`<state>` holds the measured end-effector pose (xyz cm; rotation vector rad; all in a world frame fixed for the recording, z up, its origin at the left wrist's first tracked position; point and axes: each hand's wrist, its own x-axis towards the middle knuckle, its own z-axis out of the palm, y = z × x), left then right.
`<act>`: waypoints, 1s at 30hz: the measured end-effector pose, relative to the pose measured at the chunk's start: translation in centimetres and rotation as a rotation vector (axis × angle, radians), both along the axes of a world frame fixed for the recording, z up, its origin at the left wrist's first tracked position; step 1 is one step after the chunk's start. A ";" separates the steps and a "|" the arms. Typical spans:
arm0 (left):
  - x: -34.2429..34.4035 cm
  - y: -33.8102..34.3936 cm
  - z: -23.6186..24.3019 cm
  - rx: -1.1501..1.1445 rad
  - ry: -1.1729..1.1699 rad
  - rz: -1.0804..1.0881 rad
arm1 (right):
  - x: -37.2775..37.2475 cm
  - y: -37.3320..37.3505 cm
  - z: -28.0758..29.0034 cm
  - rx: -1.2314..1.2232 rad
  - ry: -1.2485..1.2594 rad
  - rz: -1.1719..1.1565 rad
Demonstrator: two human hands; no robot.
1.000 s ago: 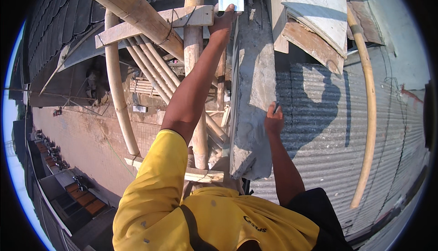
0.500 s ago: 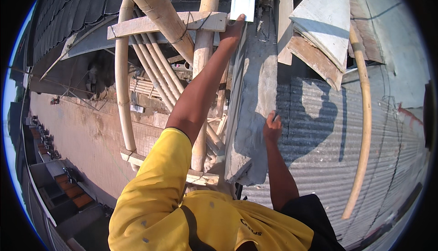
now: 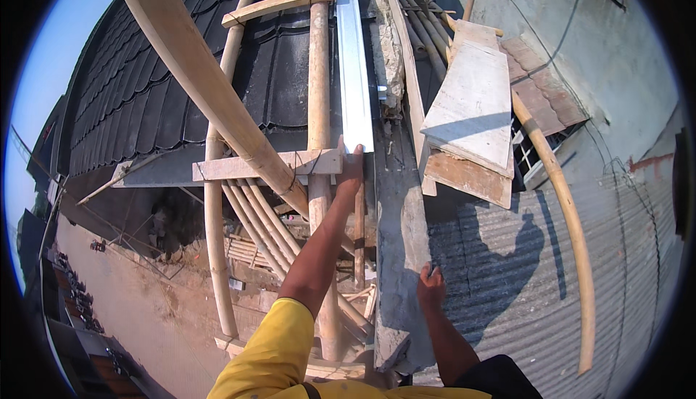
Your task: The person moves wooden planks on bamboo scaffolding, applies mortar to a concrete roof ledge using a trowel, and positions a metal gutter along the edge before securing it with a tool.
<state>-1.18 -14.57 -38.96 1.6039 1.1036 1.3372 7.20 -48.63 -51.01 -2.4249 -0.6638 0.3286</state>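
Note:
Ahead of me, my left hand is closed on the lower end of a long silvery metal channel, beside a bamboo pole and a lashed wooden crosspiece. Lower right, my right hand rests at the edge of the grey concrete beam, fingers curled on something small and dark that I cannot make out.
Black roof tiles rise at upper left, behind bamboo scaffolding. Pale boards, a loose curved pole and corrugated sheeting are on the right. A paved lane with parked motorbikes lies far below left.
My view has tilted up, so the beam, both hands and the channel appear lower, and more roof and channel show. My left hand still holds the channel's end.

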 end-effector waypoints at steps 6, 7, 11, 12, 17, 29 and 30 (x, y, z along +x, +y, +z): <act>-1.2 1.3 -1.2 0.165 0.033 0.054 | 0.1 0.2 -0.3 -0.004 0.026 0.049; -1.6 1.4 -1.4 0.093 0.054 -0.003 | 0.0 0.2 0.0 -0.018 0.018 0.050; -2.3 1.0 0.3 0.011 0.053 -0.206 | 0.2 0.0 -0.3 -0.028 0.013 0.065; -2.3 0.8 0.2 0.018 0.102 -0.150 | 0.2 -0.1 -0.6 -0.012 0.015 0.067; -1.9 0.3 0.4 0.040 0.011 -0.178 | 0.2 -0.2 -0.8 0.018 0.023 0.038; -2.6 0.9 0.1 -0.066 0.028 -0.129 | -0.4 4.3 4.3 0.031 -0.164 0.054; -1.7 0.7 0.4 -0.097 0.040 -0.131 | 0.4 6.0 5.0 0.062 -0.162 0.042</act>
